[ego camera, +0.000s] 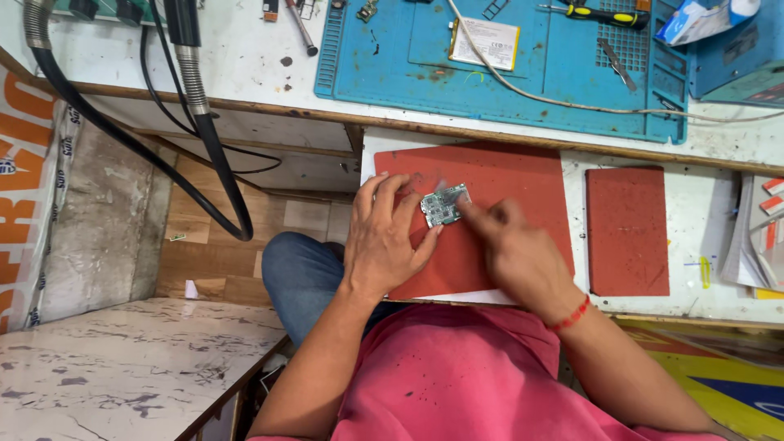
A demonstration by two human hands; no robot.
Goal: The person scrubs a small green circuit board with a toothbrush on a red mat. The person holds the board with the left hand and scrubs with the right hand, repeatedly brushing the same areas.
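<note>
A small green circuit board [443, 205] lies on a large red mat [498, 184] on a pull-out shelf. My left hand [382, 241] rests on the mat and pins the board's left edge with its fingertips. My right hand [514, 253], with a red thread bracelet at the wrist, is blurred and its fingertips press against the board's right side. Whether it holds a small tool, I cannot tell.
A smaller red mat [627, 231] lies to the right. On the white bench behind sits a blue work mat [506, 90] with a phone battery [484, 43], a screwdriver [600, 14] and a white cable [572, 102]. Black hoses [200, 106] hang at left. A marble slab [122, 367] is lower left.
</note>
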